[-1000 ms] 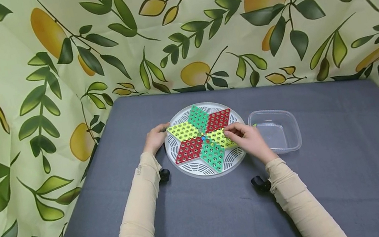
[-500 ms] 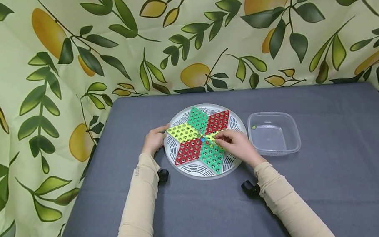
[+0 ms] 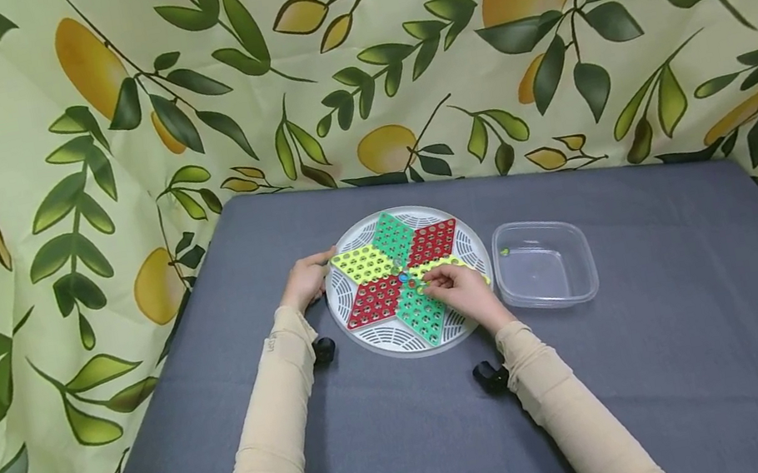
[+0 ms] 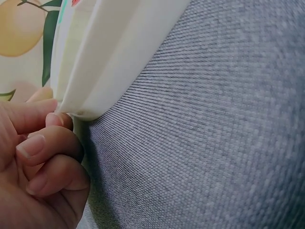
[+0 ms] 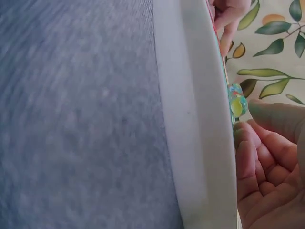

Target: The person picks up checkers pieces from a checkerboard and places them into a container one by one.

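Observation:
A round white Chinese checkers board (image 3: 397, 341) with a green, red and yellow star lies on the table. My left hand (image 3: 308, 279) grips its left rim; in the left wrist view, the left hand (image 4: 45, 157) pinches the white edge with its lower fingers curled. Over the lower right of the star, my right hand (image 3: 463, 289) brings thumb and fingertips down close to several glass marbles (image 3: 405, 277) near the centre. In the right wrist view, a yellow-green marble (image 5: 237, 107) shows right at the right thumb (image 5: 274, 117). I cannot tell whether the fingers hold it.
To the right of the board stands a clear plastic container (image 3: 559, 298) with a small green marble (image 3: 505, 252) inside. The grey cloth-covered table (image 3: 705, 314) reaches back to a leaf-and-fruit patterned curtain (image 3: 328, 123). Dark wrist camera mounts (image 3: 489, 378) sit under both forearms.
My right hand has moved left, from the right yellow triangle toward the marbles near the centre of the board. The left hand keeps its grip on the rim.

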{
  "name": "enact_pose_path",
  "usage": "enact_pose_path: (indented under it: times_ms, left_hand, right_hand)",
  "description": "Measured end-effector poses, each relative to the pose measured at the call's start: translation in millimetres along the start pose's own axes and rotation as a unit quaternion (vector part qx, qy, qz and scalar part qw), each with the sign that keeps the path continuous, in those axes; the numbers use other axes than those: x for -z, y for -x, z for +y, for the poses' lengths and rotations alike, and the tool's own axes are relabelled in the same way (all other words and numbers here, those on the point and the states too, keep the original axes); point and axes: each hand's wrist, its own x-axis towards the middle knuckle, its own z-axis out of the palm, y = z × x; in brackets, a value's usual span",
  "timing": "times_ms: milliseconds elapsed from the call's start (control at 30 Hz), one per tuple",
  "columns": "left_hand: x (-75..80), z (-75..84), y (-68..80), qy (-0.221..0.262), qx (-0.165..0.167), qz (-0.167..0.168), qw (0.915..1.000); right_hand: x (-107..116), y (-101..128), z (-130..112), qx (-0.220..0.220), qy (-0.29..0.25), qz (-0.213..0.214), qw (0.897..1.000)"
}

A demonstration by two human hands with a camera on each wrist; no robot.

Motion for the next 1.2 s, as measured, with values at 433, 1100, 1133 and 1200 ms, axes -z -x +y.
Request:
enact_pose_path:
  times_ms: [433,1100,1133,1200]
  left_hand:
    - [-3.5,-2.6,-4.1,0.026,0.005,-0.008,0.9996]
    - [2.0,-1.9,-2.7,0.013,0.006,0.008,0.9999]
    - [1.3,-1.6,-3.1,0.013,0.005,0.010,0.9998]
    - [-0.3,-0.7,-3.4,0.011,-0.001,0.014,0.9998]
  right_hand:
    - [-1,-3,0,-0.019,0.025,0.002,1.000]
    - [-13,-4,0,0.011,0.047,0.025,0.999]
    - [-12,-4,1,0.012,0.047,0.026,0.998]
    - [-11,-4,2,0.014,0.047,0.028,0.998]
